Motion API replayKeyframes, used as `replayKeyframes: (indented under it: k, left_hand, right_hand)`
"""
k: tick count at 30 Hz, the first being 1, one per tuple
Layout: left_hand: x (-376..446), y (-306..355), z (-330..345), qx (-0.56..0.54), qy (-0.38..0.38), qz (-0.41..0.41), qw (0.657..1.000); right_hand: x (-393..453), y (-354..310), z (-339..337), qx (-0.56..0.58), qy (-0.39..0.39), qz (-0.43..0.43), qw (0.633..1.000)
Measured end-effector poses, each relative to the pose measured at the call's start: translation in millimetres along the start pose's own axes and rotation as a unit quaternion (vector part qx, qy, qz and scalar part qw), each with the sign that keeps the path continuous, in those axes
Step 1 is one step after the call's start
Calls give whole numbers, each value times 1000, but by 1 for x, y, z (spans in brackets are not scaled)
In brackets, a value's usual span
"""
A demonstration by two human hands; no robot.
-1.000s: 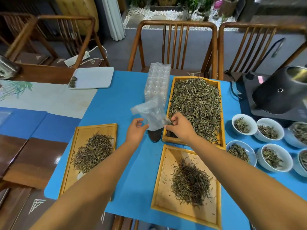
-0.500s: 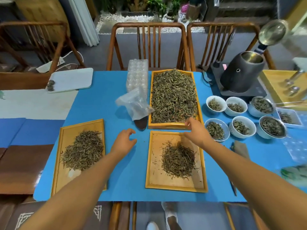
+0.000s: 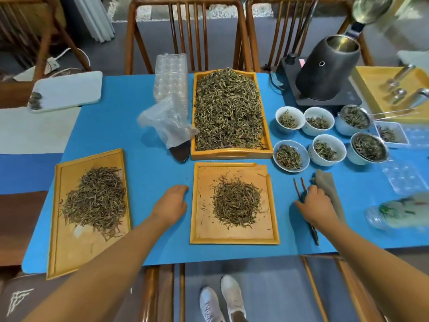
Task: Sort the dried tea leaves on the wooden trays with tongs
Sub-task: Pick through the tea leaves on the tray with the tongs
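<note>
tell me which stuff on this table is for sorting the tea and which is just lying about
For the job:
- tongs, under the right hand
- full tray of tea leaves
- near tray with a small pile
- left tray with a pile

Lying about:
- kettle
- white bowls of tea
- plastic bag
- grey cloth
- white board

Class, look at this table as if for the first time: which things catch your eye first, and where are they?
The blue mat stands out, with three wooden trays of tea: a full tray at the back centre, a near tray in front of it, and a left tray. White bowls of leaves cluster at the right. The right hand rests on the tongs; the left hand lies beside the near tray.
</note>
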State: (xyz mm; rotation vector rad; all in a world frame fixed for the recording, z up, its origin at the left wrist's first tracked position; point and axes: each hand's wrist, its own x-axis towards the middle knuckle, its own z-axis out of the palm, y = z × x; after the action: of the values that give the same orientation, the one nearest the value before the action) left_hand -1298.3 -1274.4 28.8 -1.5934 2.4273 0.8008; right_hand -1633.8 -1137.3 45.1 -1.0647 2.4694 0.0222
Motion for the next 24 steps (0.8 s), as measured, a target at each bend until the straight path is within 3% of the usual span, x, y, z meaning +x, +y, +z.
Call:
replayKeyframes:
  k: [4, 14, 19, 24]
  left_hand:
    - [2, 6, 6, -64, 4, 8, 998]
    - [7, 13, 31, -194, 83, -24, 977]
    - [7, 14, 35, -216, 93, -38, 971]
    - [5, 15, 35, -232, 96, -49, 967]
  right_hand:
    - [-1, 7, 8, -11, -29, 34, 999]
    - [-3, 16, 22, 28, 52, -38, 998]
    - [-15, 5, 17, 84, 36, -98, 991]
    - [-37, -22, 2, 109, -11, -217, 970]
